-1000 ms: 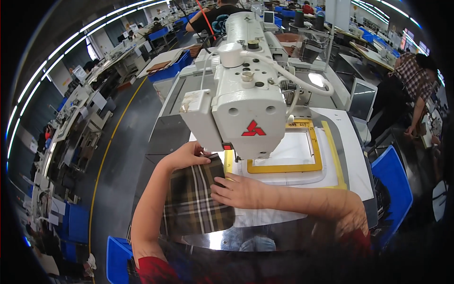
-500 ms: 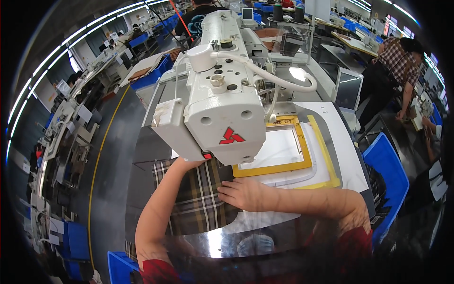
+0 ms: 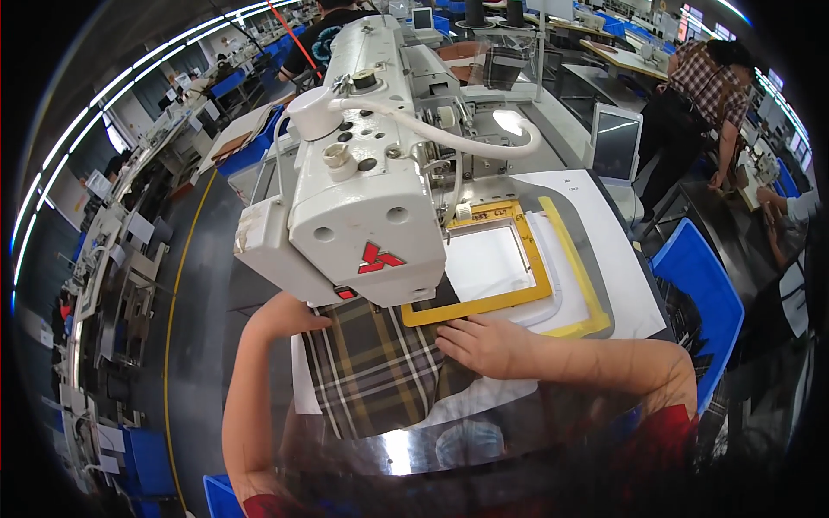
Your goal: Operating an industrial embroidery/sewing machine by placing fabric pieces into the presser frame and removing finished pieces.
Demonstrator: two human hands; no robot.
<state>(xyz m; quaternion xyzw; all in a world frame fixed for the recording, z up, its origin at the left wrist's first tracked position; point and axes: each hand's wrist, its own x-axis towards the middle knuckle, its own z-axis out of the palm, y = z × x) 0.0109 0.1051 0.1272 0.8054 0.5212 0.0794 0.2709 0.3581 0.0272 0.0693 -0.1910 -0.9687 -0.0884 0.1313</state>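
A dark plaid fabric piece (image 3: 376, 371) with white and yellow-brown lines lies under the front of a white sewing machine head (image 3: 363, 224). On its left edge rests the thumb of my left hand (image 3: 287, 316); the other fingers are hidden by the machine head. My right hand (image 3: 492, 345) lies with fingers stretched out over the fabric's right edge, just below a yellow rectangular frame (image 3: 475, 308). The frame's near left corner overlaps the cloth.
White template sheets (image 3: 617, 259) with a yellow taped edge lie right of the frame. A small screen (image 3: 615, 142) stands beyond them. Blue bins (image 3: 712, 302) flank the table at the right and lower left. Another person (image 3: 704, 95) bends over a table at far right.
The view has shifted, so the machine appears farther left. My left hand has come out from behind the head to the fabric's left edge. The fabric has turned slightly and reaches under the frame.
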